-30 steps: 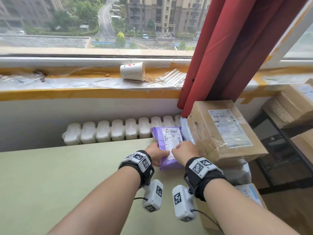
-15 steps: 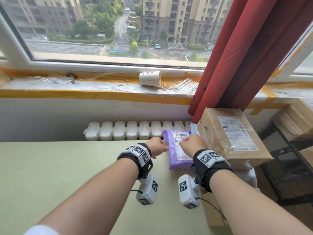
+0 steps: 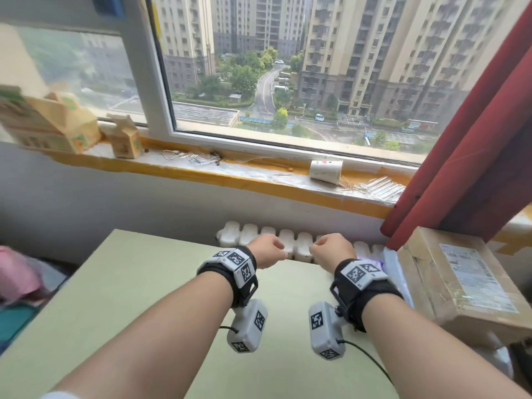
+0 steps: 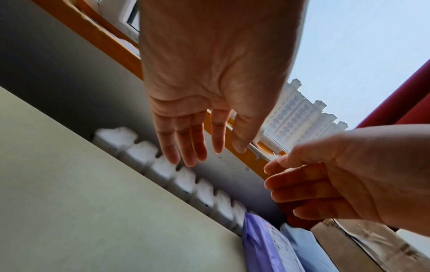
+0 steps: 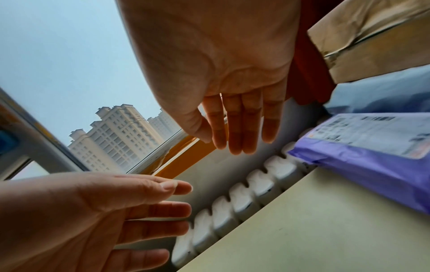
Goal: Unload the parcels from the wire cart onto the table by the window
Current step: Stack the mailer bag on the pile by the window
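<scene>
Pale green table [image 3: 129,298] sits against the wall under a big window, white radiator [image 3: 288,240] just behind its far edge, red curtain [image 3: 475,154] on the rt. On the sill: a tipped paper cup [image 3: 326,171] and a couple of cartons [image 3: 57,125] at the far left.

Head view hides most of the purple parcel [image 5: 372,152] behind my rt wrist, only a sliver shows. Both wrist views show it properly: flat on the table's far rt corner by the radiator, white label up, w/ a blue-grey bag [image 5: 384,95] just beyond it. The brown cardboard box [image 3: 460,280] w/ shipping label sits to the rt of that, under the curtain; only the head view gives its whole top. Wire cart not visible in any view.

My left hand [image 3: 267,251] and right hand [image 3: 331,250] hang side by side over the table's far edge, near each other but apart. Head view makes them look loosely curled; wrist views show fingers [image 4: 190,147] straight-ish and relaxed, slightly spread, palms down. Neither touches or holds anything; the parcel lies clear of my rt hand.
</scene>
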